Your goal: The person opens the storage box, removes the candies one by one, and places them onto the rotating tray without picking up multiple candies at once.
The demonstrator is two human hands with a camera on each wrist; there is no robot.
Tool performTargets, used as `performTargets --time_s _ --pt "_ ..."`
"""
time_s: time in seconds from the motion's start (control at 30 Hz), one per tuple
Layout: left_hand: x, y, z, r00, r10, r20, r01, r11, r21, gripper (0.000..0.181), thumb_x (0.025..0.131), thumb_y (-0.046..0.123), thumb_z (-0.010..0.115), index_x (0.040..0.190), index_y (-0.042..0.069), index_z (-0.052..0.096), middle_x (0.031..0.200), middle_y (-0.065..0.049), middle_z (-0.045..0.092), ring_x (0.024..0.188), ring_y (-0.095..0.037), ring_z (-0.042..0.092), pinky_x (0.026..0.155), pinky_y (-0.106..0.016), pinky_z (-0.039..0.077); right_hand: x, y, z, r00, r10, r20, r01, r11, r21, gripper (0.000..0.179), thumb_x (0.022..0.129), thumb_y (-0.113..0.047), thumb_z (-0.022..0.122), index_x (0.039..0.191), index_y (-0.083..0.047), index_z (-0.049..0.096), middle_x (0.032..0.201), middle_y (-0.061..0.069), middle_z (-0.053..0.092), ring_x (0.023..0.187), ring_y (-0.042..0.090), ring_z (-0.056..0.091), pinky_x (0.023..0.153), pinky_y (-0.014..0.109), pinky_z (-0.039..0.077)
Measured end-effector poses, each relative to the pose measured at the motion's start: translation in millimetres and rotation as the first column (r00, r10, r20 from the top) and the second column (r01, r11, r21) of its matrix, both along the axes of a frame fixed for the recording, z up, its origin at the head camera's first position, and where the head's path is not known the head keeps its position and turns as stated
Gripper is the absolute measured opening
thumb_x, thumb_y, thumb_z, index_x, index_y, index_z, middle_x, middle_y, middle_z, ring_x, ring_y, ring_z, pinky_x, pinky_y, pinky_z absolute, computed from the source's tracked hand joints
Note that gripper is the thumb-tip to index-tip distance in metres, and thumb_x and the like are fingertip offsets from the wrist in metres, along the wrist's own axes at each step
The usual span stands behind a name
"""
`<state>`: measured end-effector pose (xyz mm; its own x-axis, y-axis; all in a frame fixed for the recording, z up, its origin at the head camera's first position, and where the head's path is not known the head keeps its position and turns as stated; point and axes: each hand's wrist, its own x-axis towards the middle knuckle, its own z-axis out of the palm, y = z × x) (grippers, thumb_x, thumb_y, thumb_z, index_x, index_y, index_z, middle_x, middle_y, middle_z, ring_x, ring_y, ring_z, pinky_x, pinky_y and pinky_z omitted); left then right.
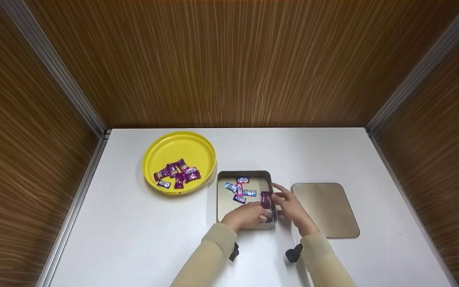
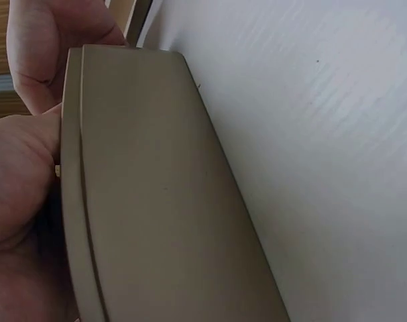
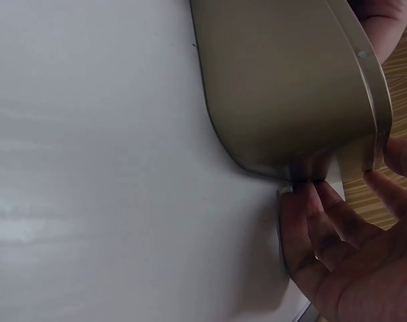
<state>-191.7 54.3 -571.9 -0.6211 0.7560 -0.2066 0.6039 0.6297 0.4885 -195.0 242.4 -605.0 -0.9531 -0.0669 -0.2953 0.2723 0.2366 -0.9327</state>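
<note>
A square gold-coloured tin [image 1: 225, 209] holds several small wrapped sweets, blue, pink and dark. My left hand [image 1: 244, 215] reaches over its near wall, bent fingers low in the near right corner beside a blue-wrapped sweet [image 1: 270, 217]. The tin's wall hides those fingertips in the left wrist view. With my right hand [image 1: 291, 205] I hold the tin's right wall: several fingertips [image 3: 314, 194] press its outside, and the thumb lies at the rim. Just inside that wall, a larger purple-wrapped sweet [image 1: 265, 200] sits by the right fingers.
At the back left, a round yellow tray [image 1: 179, 147] carries several purple sweets [image 1: 179, 180] and a few smaller ones. A flat gold-coloured lid [image 1: 327, 211] lies on the white table [image 1: 142, 239] right of the tin. Wood-grain panels [image 1: 237, 63] enclose the table's back and sides.
</note>
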Motion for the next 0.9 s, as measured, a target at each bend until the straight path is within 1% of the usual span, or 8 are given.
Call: performTargets --time_s 0.07,0.23,0.4,0.53,0.6,0.73,0.83,0.9 --pt "0.0 -0.8 -0.3 1.0 -0.005 0.005 0.005 0.999 -0.044 0.026 0.096 0.023 0.062 0.121 0.026 0.072 0.12 0.002 0.065 0.115 -0.017 0.055 0.101 -0.031 0.042 -0.4 0 -0.6 1.0 -0.002 -0.001 0.002 1.0 0.011 0.05 0.101 -0.013 0.051 0.15 -0.011 0.039 0.133 0.028 0.051 0.117 0.045 0.056 0.087 0.054 0.052" --pt "-0.5 -2.9 -1.3 0.998 0.057 0.04 -0.051 0.99 -0.131 0.03 0.099 0.035 0.057 0.127 0.036 0.067 0.12 -0.003 0.057 0.114 -0.018 0.051 0.098 -0.036 0.043 -0.1 0 0.7 1.0 -0.003 0.001 0.003 1.0 0.014 0.051 0.101 -0.013 0.052 0.15 -0.011 0.039 0.134 0.028 0.051 0.117 0.044 0.056 0.087 0.054 0.052" --pt "-1.0 -6.2 -2.0 0.993 0.11 0.047 -0.104 0.987 -0.124 0.032 0.097 0.039 0.059 0.128 0.035 0.066 0.13 -0.007 0.055 0.125 -0.023 0.048 0.107 -0.043 0.037 0.7 -1 1.1 1.0 -0.001 -0.001 0.001 1.0 0.016 0.051 0.101 -0.013 0.051 0.15 -0.01 0.038 0.134 0.028 0.05 0.116 0.044 0.056 0.089 0.054 0.051" --pt "-2.3 -10.8 -3.1 0.988 0.154 0.026 -0.151 0.985 -0.09 0.03 0.095 0.033 0.064 0.124 0.03 0.07 0.127 -0.006 0.058 0.124 -0.024 0.05 0.106 -0.041 0.038 0.8 0 0.5 1.0 -0.001 0.0 0.001 1.0 0.015 0.051 0.101 -0.013 0.052 0.15 -0.01 0.038 0.135 0.028 0.05 0.117 0.044 0.056 0.089 0.055 0.051" --pt "-2.8 -13.4 -3.7 0.983 0.184 0.011 -0.183 0.98 -0.073 0.027 0.093 0.028 0.068 0.12 0.027 0.073 0.127 -0.008 0.058 0.121 -0.024 0.052 0.105 -0.039 0.04 0.7 0 0.9 1.0 -0.001 0.005 0.0 1.0 0.018 0.051 0.101 -0.013 0.052 0.15 -0.011 0.038 0.135 0.028 0.05 0.118 0.044 0.055 0.089 0.054 0.051" --pt "-4.5 -16.5 -3.9 0.973 0.216 -0.081 -0.221 0.974 -0.051 0.023 0.088 0.013 0.069 0.107 0.021 0.077 0.121 -0.008 0.058 0.111 -0.025 0.058 0.098 -0.038 0.045 0.2 0 1.8 1.0 0.002 0.016 -0.002 1.0 0.017 0.052 0.101 -0.014 0.051 0.151 -0.011 0.037 0.136 0.028 0.049 0.119 0.044 0.055 0.088 0.053 0.052" --pt "-5.7 -17.1 -4.2 0.962 0.219 -0.161 -0.23 0.972 -0.053 0.019 0.085 0.008 0.068 0.098 0.017 0.078 0.11 -0.005 0.058 0.098 -0.023 0.06 0.09 -0.038 0.049 0.1 -1 2.7 1.0 -0.008 0.027 0.007 1.0 0.008 0.052 0.101 -0.014 0.052 0.151 -0.013 0.038 0.136 0.027 0.049 0.119 0.044 0.055 0.088 0.053 0.052" --pt "-6.3 -17.0 -4.6 0.956 0.208 -0.205 -0.225 0.973 -0.059 0.014 0.085 0.008 0.069 0.092 0.016 0.078 0.111 -0.002 0.061 0.096 -0.022 0.061 0.088 -0.038 0.05 0.4 -1 3.0 1.0 -0.004 0.025 0.004 1.0 0.009 0.052 0.101 -0.014 0.052 0.151 -0.012 0.037 0.136 0.028 0.049 0.119 0.044 0.054 0.087 0.053 0.052"
